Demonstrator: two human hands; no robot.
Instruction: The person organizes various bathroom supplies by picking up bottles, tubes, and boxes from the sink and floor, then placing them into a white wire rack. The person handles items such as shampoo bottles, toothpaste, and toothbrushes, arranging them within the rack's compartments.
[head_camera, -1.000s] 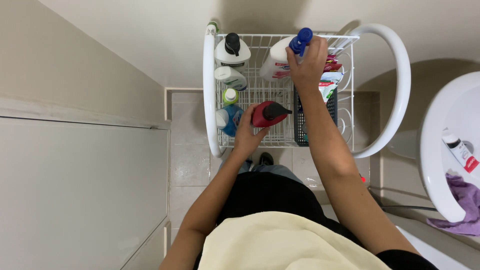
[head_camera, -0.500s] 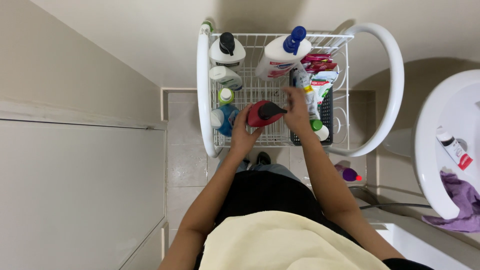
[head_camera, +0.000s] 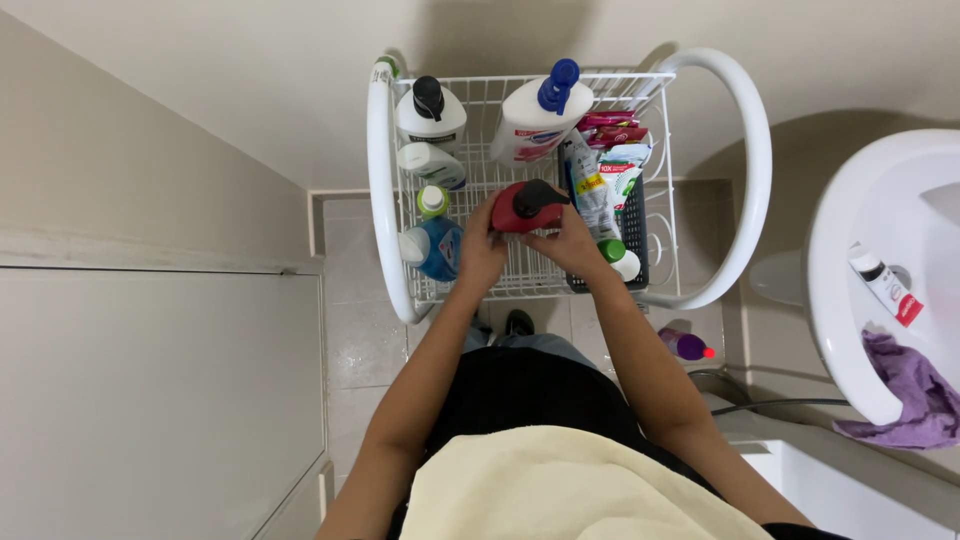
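The wire rack (head_camera: 690, 180) holds bottles on its top shelf. A red bottle (head_camera: 522, 207) sits mid-shelf, upright, long axis toward the camera, black pump spout pointing right. The right hand (head_camera: 570, 243) has come off the blue-capped bottle (head_camera: 535, 118) and joined the left hand (head_camera: 483, 252); both sets of fingers now wrap the red bottle, steadying it.

Red bottle (head_camera: 512, 208) (black cap), white rack (head_camera: 380, 180).
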